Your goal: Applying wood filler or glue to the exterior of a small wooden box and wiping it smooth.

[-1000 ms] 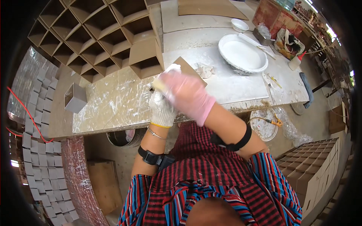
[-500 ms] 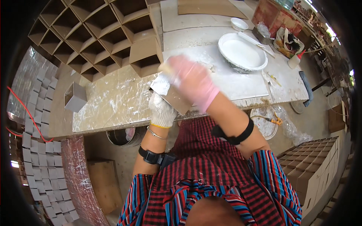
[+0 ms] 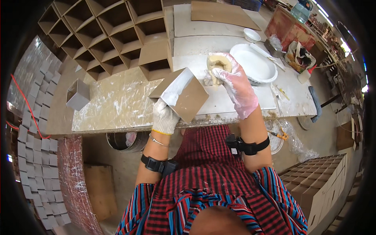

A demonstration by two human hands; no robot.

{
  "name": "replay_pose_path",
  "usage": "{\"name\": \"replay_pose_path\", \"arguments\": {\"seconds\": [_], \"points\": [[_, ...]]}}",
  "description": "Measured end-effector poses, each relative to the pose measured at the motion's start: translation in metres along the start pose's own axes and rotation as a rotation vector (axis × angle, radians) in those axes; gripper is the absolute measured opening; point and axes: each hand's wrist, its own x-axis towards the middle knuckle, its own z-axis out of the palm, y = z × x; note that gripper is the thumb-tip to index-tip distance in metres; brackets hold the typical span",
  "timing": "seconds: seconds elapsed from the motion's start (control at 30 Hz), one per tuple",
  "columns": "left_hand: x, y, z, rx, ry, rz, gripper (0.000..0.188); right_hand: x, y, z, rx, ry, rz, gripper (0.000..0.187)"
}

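Observation:
My left hand (image 3: 164,119), in a white knit glove with a yellow cuff edge, grips a brown cardboard box (image 3: 191,98) from below; its fingers are partly hidden. The box is tilted above the table's front edge, and white paste (image 3: 177,87) coats one face. To its right, my right hand (image 3: 238,84), in a thin pink plastic glove, is closed around a pale yellow sponge (image 3: 217,62), bent into a curve. Sponge and box are apart. Just beyond the right hand stands an oval white basin (image 3: 275,74) of white paste.
Stacked open cardboard boxes (image 3: 156,55) form a grid at the back left. A single small grey box (image 3: 78,95) stands on the smeared table (image 3: 113,107). A small white bowl (image 3: 251,36) and a red-capped bottle (image 3: 304,76) lie farther right. Below the table is a dark bucket (image 3: 124,143).
My right hand has moved right, off the box, with the sponge. The box has tilted, so its paste-coated face shows more fully. My left hand keeps its hold.

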Motion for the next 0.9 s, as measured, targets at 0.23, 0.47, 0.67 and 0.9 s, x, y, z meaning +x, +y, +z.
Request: {"name": "replay_pose_path", "arguments": {"seconds": [0.23,0.47,0.67,0.9], "points": [[0.005,-0.007,-0.016,-0.813,-0.111,-0.180,0.045,0.000,0.013,0.017,-0.366,-0.007,-0.074,0.027],[0.006,0.004,-0.008,-0.683,-0.015,-0.160,0.046,-0.003,0.020,0.042,-1.115,0.054,-0.479,0.019],[0.000,0.000,-0.012,-0.516,-0.006,-0.151,0.046,-0.041,0.035,0.075,-1.404,-0.175,-0.525,0.023],[0.006,-0.007,-0.013,-0.594,-0.034,-0.113,0.045,-0.016,0.035,0.032,-1.340,0.091,-0.457,0.020]]}}
